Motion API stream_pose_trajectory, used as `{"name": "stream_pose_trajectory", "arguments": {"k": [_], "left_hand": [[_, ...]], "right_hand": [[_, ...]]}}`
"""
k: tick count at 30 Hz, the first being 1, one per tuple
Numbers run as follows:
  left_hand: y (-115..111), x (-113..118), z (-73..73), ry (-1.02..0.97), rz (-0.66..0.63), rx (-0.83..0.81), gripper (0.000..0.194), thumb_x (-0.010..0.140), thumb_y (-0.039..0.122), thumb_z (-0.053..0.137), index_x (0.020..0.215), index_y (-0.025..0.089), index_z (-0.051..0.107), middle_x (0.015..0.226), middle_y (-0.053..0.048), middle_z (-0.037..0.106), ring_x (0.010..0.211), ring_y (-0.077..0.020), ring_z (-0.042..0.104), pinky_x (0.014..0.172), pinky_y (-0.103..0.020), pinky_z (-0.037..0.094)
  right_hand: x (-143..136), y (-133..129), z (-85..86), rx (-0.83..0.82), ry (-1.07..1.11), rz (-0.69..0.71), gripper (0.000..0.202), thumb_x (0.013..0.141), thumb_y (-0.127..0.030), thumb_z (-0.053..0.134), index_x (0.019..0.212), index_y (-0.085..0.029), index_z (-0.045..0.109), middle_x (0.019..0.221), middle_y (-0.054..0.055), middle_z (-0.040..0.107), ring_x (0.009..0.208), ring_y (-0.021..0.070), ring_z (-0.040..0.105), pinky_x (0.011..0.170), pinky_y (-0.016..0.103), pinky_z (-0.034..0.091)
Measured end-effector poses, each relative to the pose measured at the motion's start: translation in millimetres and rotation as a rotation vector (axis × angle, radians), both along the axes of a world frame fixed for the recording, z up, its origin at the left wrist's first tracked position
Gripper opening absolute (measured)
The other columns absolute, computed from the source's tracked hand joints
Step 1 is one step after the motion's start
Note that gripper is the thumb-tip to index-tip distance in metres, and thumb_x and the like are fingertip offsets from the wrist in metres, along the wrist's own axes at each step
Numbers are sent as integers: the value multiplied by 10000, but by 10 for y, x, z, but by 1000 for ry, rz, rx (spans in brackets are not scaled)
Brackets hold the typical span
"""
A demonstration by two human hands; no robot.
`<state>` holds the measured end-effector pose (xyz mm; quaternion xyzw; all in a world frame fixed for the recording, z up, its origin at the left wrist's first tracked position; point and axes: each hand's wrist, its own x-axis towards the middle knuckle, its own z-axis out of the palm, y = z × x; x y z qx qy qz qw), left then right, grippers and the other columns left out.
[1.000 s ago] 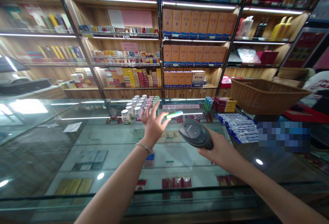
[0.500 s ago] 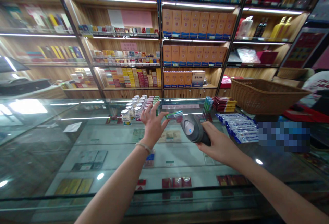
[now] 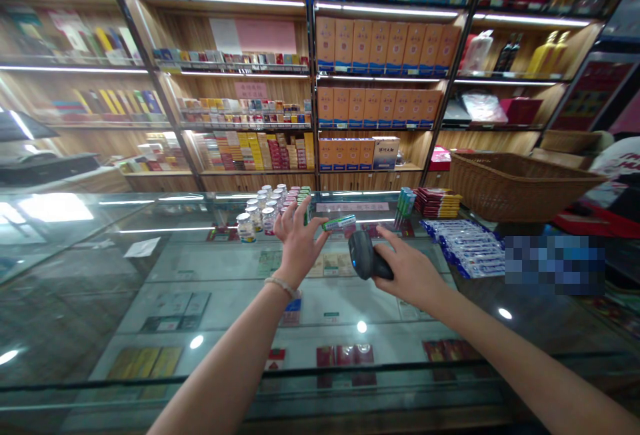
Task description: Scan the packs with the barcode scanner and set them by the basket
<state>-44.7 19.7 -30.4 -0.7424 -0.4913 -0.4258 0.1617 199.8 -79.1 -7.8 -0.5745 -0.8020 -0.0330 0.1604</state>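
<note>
My left hand (image 3: 297, 245) is over the glass counter (image 3: 215, 295), pinching the left end of a slim green candy pack (image 3: 340, 223) with two fingers while the others are raised. The pack sticks out to the right, slightly tilted. My right hand (image 3: 413, 272) grips the handle of a dark grey barcode scanner (image 3: 364, 255); a blue light shows on the scanner's left side. Its head is just below and right of the candy pack, apart from it. Behind my left hand stand several small white-capped bottles (image 3: 255, 214), partly covered by the fingers.
Blue-and-white packets (image 3: 465, 247) lie to the right, with red and yellow packs (image 3: 437, 202) and upright green packs (image 3: 405, 202) behind. A wicker basket (image 3: 520, 188) stands at the back right. White paper (image 3: 142, 247) lies left. Stocked shelves (image 3: 315, 128) line the wall.
My right hand has turned the scanner, so its face with the blue light now points left, and moved it slightly left. The left hand and candy pack have stayed nearly still.
</note>
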Motion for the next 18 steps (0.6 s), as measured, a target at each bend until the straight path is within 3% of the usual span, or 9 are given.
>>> {"name": "stream_pose_trajectory", "arguments": {"k": [4,7,18], "left_hand": [[-1,13,1,-11,10,-6,174,882,345,766,1054,314,773,1621,-63,467,1515,-375,319,1234,-660,218],[-8,17,8,-6,15,-12,173,880,337,768,1051,314,770,1618,-62,469,1516,-370,321,1235,-656,224],[2,-3,-7,14,5,7,165,903,341,739,1062,307,770,1623,-80,455,1519,-370,319,1229,-663,243]], "right_hand": [[-2,96,-132,106,-32,3,367,830,-269,723,1183,-187,668,1695,196,336,1560,421,318,1196,656,360],[4,162,-189,99,-50,3,368,836,-304,745,1173,-171,681,1689,224,334,1571,451,273,1202,716,302],[-20,275,-273,-36,-8,41,470,874,-485,757,1211,-164,697,1714,236,269,1599,471,177,1201,724,296]]}}
